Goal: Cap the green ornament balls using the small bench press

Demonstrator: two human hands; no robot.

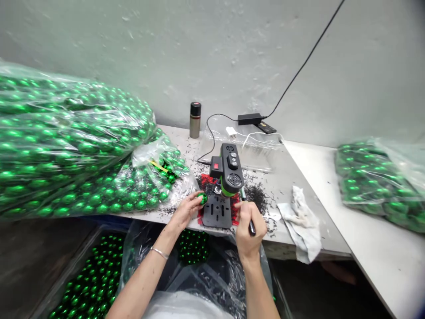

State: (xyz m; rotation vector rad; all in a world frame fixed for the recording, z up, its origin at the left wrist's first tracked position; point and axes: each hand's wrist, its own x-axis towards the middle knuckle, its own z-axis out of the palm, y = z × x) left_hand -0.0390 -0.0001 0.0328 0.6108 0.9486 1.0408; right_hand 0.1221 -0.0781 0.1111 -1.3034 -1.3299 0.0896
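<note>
My left hand (188, 209) pinches a shiny green ball (202, 198) at the left side of a small black machine (229, 170). This machine has a red switch, vents and a slotted base plate (217, 215) lying on red material. In my right hand (251, 223), the fingers wrap round the black handle of a thin tool (252, 228). Its pale shaft points up and away, beside the machine's head; the tip is hard to make out. Small black bits (257, 197) lie scattered on the table around the machine.
A large clear bag of green balls (76, 146) fills the left; another bag (375, 181) lies at right. A bottle (195, 119), a power adapter (249, 118) and a white cloth (301, 223) are on the table. Below its edge are more green balls (89, 274) in a bin.
</note>
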